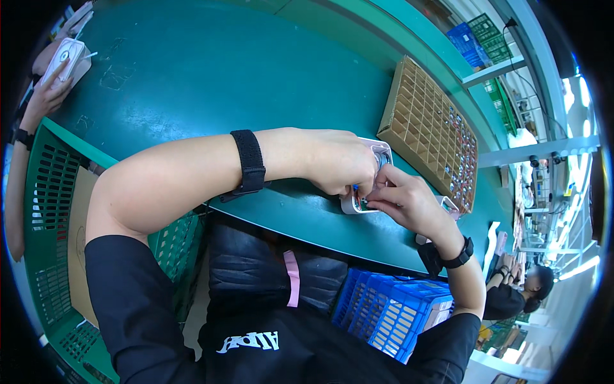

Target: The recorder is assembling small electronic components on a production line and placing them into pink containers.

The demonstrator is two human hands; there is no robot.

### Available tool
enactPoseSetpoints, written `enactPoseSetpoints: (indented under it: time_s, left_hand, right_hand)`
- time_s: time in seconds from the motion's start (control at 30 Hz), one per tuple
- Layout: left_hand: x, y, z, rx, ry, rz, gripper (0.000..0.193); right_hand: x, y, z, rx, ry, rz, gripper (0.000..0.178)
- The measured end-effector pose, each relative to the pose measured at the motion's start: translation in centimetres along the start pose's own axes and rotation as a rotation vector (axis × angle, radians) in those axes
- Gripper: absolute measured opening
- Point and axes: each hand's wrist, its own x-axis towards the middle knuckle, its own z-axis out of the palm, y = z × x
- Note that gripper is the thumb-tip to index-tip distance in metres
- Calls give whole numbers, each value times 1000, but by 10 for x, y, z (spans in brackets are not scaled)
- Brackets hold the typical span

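Note:
An open white plastic housing rests near the front edge of the green workbench, between my hands. My left hand lies over it with fingers curled down into the opening. From the other side my right hand reaches in, its thumb and fingertips pinched together at the near end. Bits of green, red and blue, like a circuit board and thin wires, show by the fingertips. What either hand grips is too small and too covered to make out. Partly behind my right hand stands a second white part.
A divided cardboard tray with small parts in its right-hand cells stands beyond my hands. Green crates flank me at left; a blue crate sits below the bench. At far left, another person's hand holds a white device.

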Motion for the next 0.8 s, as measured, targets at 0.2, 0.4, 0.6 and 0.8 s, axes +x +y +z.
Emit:
enactPoseSetpoints:
  time_s: [0.2, 0.4, 0.6, 0.8]
  left_hand:
    - [0, 0, 0, 6, -4, 9, 14]
    - [0, -1, 1, -29, -1, -2, 13]
    - [-1, 0, 0, -22, 36, 30, 12]
    - [-2, 4, -1, -56, 29, 7, 10]
  right_hand:
    - [8, 1, -7, -46, -57, -103, 14]
    - [15, -1, -14, -153, -82, -121, 16]
    - [14, 1, -8, -133, -76, -151, 15]
    - [12, 6, -2, -65, -105, -131, 13]
